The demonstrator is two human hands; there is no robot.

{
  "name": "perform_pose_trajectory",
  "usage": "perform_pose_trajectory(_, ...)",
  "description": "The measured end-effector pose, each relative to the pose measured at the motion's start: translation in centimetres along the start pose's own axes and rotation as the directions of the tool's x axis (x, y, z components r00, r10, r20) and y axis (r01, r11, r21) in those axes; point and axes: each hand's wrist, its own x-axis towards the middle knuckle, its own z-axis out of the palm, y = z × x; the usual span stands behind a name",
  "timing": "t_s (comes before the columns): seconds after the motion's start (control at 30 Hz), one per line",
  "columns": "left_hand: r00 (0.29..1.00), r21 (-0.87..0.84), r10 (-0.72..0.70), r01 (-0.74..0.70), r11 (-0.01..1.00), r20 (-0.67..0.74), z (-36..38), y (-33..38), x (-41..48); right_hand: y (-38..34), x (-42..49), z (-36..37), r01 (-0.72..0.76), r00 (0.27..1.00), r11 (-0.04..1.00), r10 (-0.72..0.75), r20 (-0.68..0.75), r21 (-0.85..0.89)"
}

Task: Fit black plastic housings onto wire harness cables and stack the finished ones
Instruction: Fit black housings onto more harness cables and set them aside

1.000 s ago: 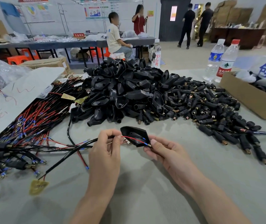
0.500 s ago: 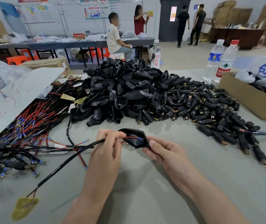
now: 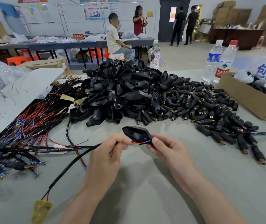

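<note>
My left hand (image 3: 108,152) pinches a black harness cable (image 3: 74,164) near its end, where thin red and blue wires stick out. The cable trails down left to a yellow tag (image 3: 40,210). My right hand (image 3: 164,147) grips a black plastic housing (image 3: 136,132) by its narrow neck, with the wire tips lying at that neck. A big heap of black housings (image 3: 122,91) lies behind my hands. Loose harness cables (image 3: 27,125) with red wires are piled at the left. Assembled pieces (image 3: 1,159) lie at the left edge.
Several small black connectors with brass ends (image 3: 209,110) spread to the right of the heap. A cardboard box (image 3: 250,101) stands at the right, with two water bottles (image 3: 218,60) behind it. A grey sheet (image 3: 15,97) lies at the left. People work at far tables.
The housing has tilted so its open side faces away, and my right hand now holds it at the neck. The red and blue wire tips lie closer to the neck. The cable's tag slid lower.
</note>
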Motion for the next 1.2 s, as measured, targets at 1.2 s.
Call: perform_pose_trajectory(1.2, 0.986, 0.165, -0.098, 0.075, 0.983, 0.135, 1.7, -1.2, 0.3, -0.5, -0.4, 0.6, 0.123, 0.992, 0.98, -0.121, 0.021, -0.158)
